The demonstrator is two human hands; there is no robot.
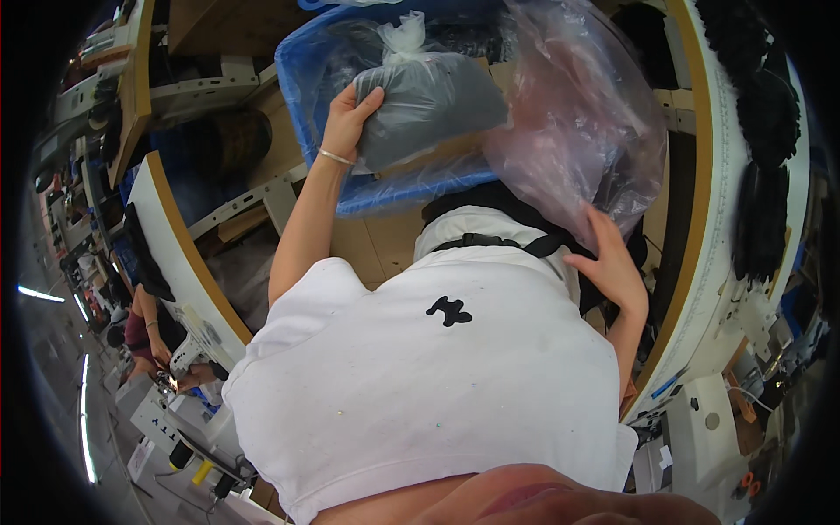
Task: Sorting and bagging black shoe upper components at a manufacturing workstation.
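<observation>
My left hand [348, 124] is closed on the side of a clear plastic bag [429, 101] packed with dark grey material, its thumb lying over the front. The top of this bag is twisted into a whitish knot, and it is held above a blue plastic tub [291, 74]. My right hand [611, 264] is open, thumb and fingers apart, at the lower edge of a large, crumpled, pinkish see-through plastic bag [582, 114]. Its fingertips overlap that bag, but whether they press on it I cannot tell. The pinkish bag hangs over the tub's right side.
Clear plastic film lines the tub. Pale table panels with wooden edges [700, 175] stand on both sides of me. Black fabric pieces [759, 114] hang over the right one. At the far left, another person [144, 328] works at a machine.
</observation>
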